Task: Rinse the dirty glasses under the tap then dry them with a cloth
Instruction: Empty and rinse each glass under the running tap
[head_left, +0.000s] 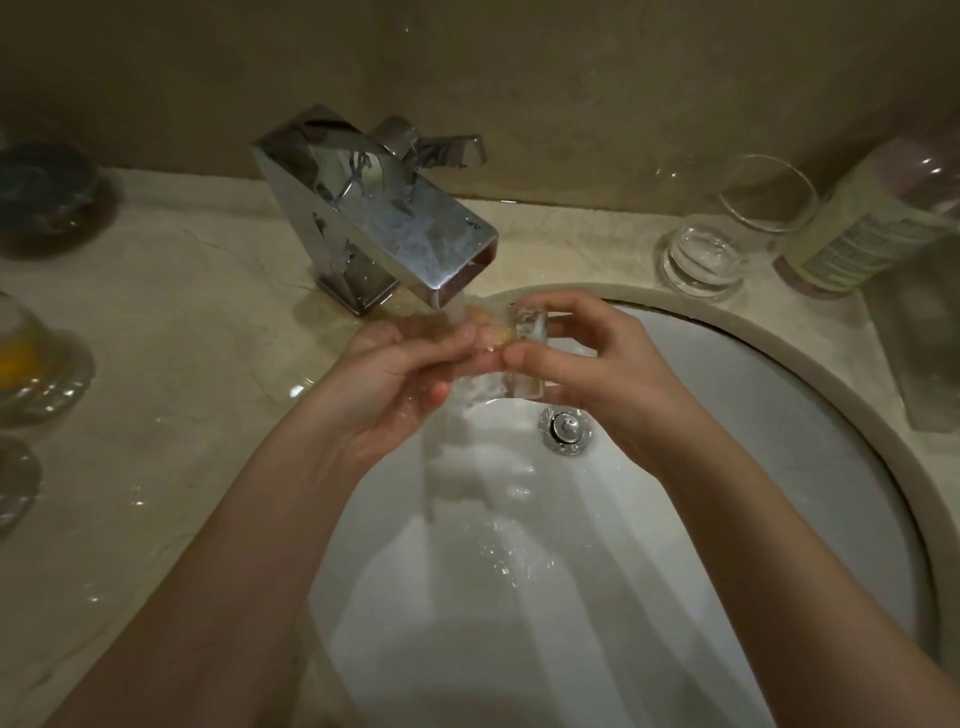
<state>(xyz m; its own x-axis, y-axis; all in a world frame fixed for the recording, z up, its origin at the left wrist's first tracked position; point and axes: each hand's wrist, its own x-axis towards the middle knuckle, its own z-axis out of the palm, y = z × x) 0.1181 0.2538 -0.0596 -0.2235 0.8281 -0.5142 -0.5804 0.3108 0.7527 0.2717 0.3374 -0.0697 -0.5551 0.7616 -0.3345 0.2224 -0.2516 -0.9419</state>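
Observation:
A clear glass (527, 358) lies on its side under the chrome tap (384, 213), and water streams over it into the white sink (779, 441). My right hand (587, 374) grips the thick base end of the glass with thumb and fingers. My left hand (384, 379) holds the open end, its fingers curled at the rim; whether they reach inside is blurred by the water. A second clear glass (727, 228) stands upright on the counter at the back right. No cloth is in view.
A labelled bottle (878, 228) leans at the far right beside the second glass. On the left of the marble counter (182, 322) stand a dark bowl (47, 197) and glass jars (31, 364). The drain plug (566, 428) sits in the sink below my hands.

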